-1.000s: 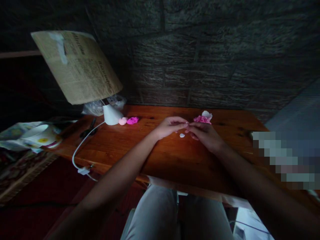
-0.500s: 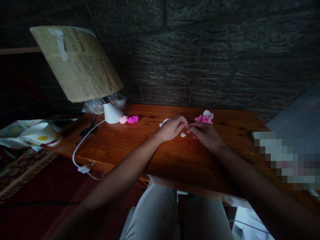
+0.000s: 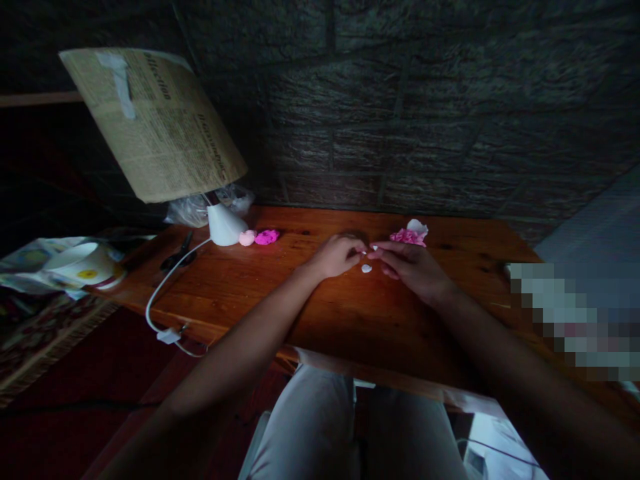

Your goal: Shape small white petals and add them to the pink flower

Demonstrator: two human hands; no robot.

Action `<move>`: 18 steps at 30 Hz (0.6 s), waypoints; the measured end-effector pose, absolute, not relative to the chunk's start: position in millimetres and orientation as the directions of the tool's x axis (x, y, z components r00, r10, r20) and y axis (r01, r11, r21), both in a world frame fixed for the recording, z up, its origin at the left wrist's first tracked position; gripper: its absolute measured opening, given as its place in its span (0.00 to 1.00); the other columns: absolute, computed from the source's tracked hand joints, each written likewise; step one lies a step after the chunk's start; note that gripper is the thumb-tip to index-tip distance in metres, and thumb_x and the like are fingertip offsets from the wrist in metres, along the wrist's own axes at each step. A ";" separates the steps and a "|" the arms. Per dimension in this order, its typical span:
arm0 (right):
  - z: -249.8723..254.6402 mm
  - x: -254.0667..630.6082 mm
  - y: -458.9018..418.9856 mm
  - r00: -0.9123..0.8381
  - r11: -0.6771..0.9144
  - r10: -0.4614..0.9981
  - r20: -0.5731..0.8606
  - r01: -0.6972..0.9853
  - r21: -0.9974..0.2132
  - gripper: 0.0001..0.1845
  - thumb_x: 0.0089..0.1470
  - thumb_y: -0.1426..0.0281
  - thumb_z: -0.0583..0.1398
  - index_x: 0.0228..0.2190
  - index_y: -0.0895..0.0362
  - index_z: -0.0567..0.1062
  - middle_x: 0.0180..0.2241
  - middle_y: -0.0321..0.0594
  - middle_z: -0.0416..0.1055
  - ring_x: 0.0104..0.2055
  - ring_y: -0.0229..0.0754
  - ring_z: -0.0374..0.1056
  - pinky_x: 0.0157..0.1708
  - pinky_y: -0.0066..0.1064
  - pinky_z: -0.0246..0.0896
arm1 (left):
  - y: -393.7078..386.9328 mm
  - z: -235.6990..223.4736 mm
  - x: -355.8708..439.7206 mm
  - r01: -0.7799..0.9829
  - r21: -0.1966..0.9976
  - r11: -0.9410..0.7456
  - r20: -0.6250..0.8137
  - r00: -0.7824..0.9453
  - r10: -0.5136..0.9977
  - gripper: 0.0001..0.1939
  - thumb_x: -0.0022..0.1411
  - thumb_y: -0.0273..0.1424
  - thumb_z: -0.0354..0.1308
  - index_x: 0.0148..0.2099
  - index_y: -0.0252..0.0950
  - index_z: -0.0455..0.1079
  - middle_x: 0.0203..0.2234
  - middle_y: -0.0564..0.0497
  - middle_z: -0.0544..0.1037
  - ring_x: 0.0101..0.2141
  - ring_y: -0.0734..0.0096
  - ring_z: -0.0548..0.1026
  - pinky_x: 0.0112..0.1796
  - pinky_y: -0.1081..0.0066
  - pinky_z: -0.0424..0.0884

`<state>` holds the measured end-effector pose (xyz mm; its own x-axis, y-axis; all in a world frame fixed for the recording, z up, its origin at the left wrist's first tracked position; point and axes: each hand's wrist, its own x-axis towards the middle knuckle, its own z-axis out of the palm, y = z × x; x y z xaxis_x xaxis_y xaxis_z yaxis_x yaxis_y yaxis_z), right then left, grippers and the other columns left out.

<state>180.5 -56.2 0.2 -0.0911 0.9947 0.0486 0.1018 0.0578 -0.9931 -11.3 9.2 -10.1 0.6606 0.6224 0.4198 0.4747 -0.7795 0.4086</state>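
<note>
My left hand (image 3: 340, 257) is above the wooden table, its fingers curled into a pinch. A tiny whitish bit shows at its fingertips, too small to name. Facing it, my right hand (image 3: 410, 268) pinches a small white piece (image 3: 375, 248) between thumb and finger. The two sets of fingertips are very close together. Just below them a flat white scrap (image 3: 367, 269) lies on the table. Beyond my right hand sits a ruffled pink flower-like bundle (image 3: 407, 237), with a larger white piece (image 3: 417, 227) at its back.
A lamp (image 3: 227, 225) with a newsprint shade stands at the left, its cord hanging over the table edge (image 3: 240, 333). Pale pink (image 3: 247, 237) and bright pink lumps (image 3: 267, 237) touch its base. Dark scissors (image 3: 179, 257) and a white cup (image 3: 80, 263) are farther left. A stone-patterned wall rises behind.
My fingertips have drawn slightly apart, and the left fingers have curled more. The white piece in my right fingers shows now. White material behind my left hand is no longer visible.
</note>
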 end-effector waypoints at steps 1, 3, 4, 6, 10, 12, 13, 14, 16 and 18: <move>0.0 180.9 -55.8 -0.095 0.052 0.994 0.044 0.081 -0.995 0.19 0.44 0.56 0.70 0.36 0.53 0.84 0.30 0.37 0.79 0.24 0.35 0.62 0.24 0.30 0.58 | 8.9 -9.7 -11.5 0.476 0.401 -0.783 0.408 0.672 0.618 0.08 0.62 0.23 0.57 0.40 0.36 0.78 0.30 0.51 0.79 0.33 0.70 0.75 0.40 0.69 0.69; -0.1 181.7 -55.5 -0.113 0.035 0.993 0.030 0.049 -0.998 0.19 0.42 0.56 0.71 0.35 0.53 0.84 0.28 0.37 0.77 0.24 0.35 0.61 0.24 0.29 0.57 | 8.4 -8.8 -12.3 0.471 0.401 -0.786 0.398 0.684 0.612 0.08 0.62 0.23 0.59 0.40 0.36 0.78 0.30 0.51 0.79 0.33 0.69 0.75 0.40 0.69 0.69; 0.0 181.9 -55.6 -0.123 0.024 0.992 0.020 0.038 -0.999 0.19 0.42 0.55 0.72 0.34 0.54 0.84 0.27 0.37 0.77 0.25 0.35 0.61 0.24 0.28 0.57 | 8.3 -8.4 -12.6 0.462 0.411 -0.786 0.398 0.684 0.611 0.08 0.61 0.23 0.59 0.40 0.36 0.78 0.30 0.51 0.79 0.33 0.70 0.75 0.40 0.69 0.69; 0.6 181.9 -56.2 -0.134 0.000 0.991 -0.003 0.024 -1.000 0.19 0.41 0.55 0.73 0.33 0.54 0.84 0.27 0.37 0.77 0.27 0.35 0.62 0.25 0.28 0.57 | 8.6 -8.0 -12.3 0.434 0.462 -0.774 0.413 0.667 0.621 0.08 0.60 0.24 0.60 0.41 0.35 0.79 0.32 0.50 0.80 0.33 0.70 0.75 0.39 0.70 0.69; 4.0 181.3 -58.2 -0.082 -0.046 0.996 -0.042 -0.046 -0.998 0.22 0.38 0.55 0.74 0.35 0.53 0.84 0.33 0.39 0.79 0.28 0.35 0.63 0.26 0.27 0.58 | 10.8 -7.1 -9.9 0.287 0.706 -0.648 0.444 0.533 0.720 0.11 0.66 0.30 0.56 0.43 0.33 0.79 0.36 0.46 0.82 0.32 0.72 0.74 0.36 0.71 0.68; 6.5 181.4 -59.1 -0.043 -0.060 0.997 -0.057 -0.090 -0.994 0.23 0.36 0.56 0.75 0.36 0.52 0.84 0.33 0.37 0.79 0.28 0.33 0.64 0.27 0.27 0.59 | 11.2 -6.3 -8.6 0.151 0.832 -0.534 0.398 0.509 0.764 0.15 0.67 0.37 0.57 0.45 0.32 0.79 0.38 0.45 0.83 0.32 0.74 0.74 0.35 0.72 0.67; 7.7 181.6 -59.3 -0.034 -0.064 0.998 -0.060 -0.106 -0.992 0.24 0.35 0.57 0.76 0.36 0.51 0.84 0.33 0.36 0.78 0.28 0.33 0.63 0.27 0.26 0.59 | 10.9 -6.0 -7.9 0.089 0.876 -0.473 0.364 0.522 0.772 0.17 0.66 0.40 0.59 0.46 0.32 0.79 0.38 0.45 0.83 0.31 0.74 0.74 0.34 0.72 0.67; 8.5 181.9 -59.3 -0.027 -0.062 0.998 -0.059 -0.119 -0.991 0.24 0.34 0.57 0.76 0.36 0.51 0.84 0.32 0.34 0.78 0.27 0.32 0.63 0.26 0.26 0.59 | 10.2 -5.9 -7.0 0.039 0.908 -0.417 0.332 0.540 0.774 0.19 0.63 0.42 0.62 0.47 0.32 0.79 0.38 0.45 0.83 0.31 0.75 0.73 0.33 0.72 0.66; 9.3 182.1 -58.8 -0.015 -0.049 0.999 -0.047 -0.135 -0.990 0.24 0.32 0.57 0.77 0.35 0.51 0.83 0.30 0.33 0.77 0.26 0.32 0.62 0.25 0.26 0.59 | 8.2 -6.3 -4.5 -0.033 0.945 -0.325 0.288 0.556 0.780 0.23 0.58 0.45 0.67 0.48 0.33 0.79 0.37 0.46 0.83 0.29 0.77 0.72 0.31 0.73 0.64; 9.0 181.7 -58.1 0.013 -0.027 1.000 -0.029 -0.139 -0.990 0.25 0.30 0.58 0.77 0.34 0.52 0.82 0.30 0.34 0.77 0.25 0.32 0.62 0.24 0.27 0.58 | 6.0 -7.3 -1.6 -0.091 0.958 -0.271 0.276 0.534 0.799 0.26 0.53 0.46 0.70 0.47 0.33 0.80 0.34 0.48 0.82 0.28 0.77 0.71 0.29 0.74 0.63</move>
<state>181.7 -58.1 9.0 0.0128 0.9995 -0.0288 -0.1393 -0.0268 -0.9899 -1.6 6.0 -7.3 0.5336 0.7993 0.2765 -0.0909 -0.2708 0.9583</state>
